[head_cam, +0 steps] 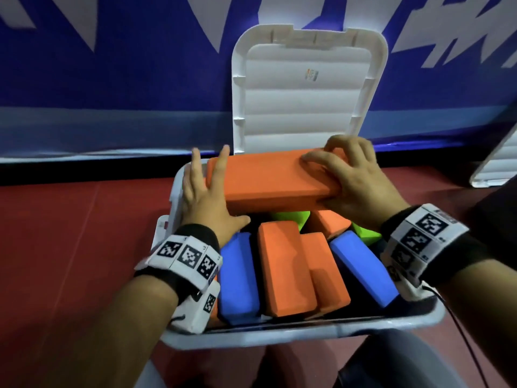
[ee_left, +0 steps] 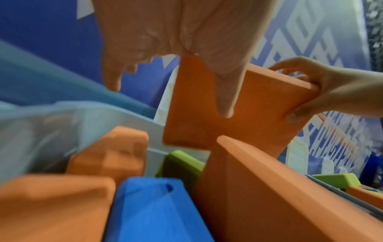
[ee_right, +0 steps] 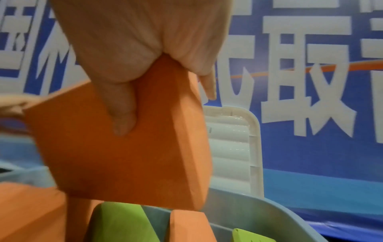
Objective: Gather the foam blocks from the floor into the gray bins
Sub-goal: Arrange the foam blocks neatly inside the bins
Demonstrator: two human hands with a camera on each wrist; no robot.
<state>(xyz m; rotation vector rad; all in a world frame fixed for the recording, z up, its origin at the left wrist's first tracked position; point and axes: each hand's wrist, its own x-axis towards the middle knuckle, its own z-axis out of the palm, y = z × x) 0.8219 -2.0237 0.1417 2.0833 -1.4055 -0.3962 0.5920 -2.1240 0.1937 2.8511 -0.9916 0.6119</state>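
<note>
Over the gray bin (head_cam: 279,333) hangs a long orange foam block (head_cam: 268,177) (ee_left: 259,117) (ee_right: 124,163), lying crosswise. My right hand (head_cam: 355,177) (ee_right: 134,41) grips its right end, fingers curled over the top and thumb underneath. My left hand (head_cam: 201,191) (ee_left: 176,32) steadies the left end with straight, splayed fingers, the thumb against the block's underside. Below, the bin holds orange blocks (head_cam: 282,270), two blue blocks (head_cam: 237,275) and green ones (head_cam: 291,218), packed closely.
The bin's white lid (head_cam: 305,93) stands open upright behind it, against a blue banner wall (head_cam: 112,79). Another white lid (head_cam: 498,163) shows at the right edge. Red floor (head_cam: 70,233) lies to the left of the bin.
</note>
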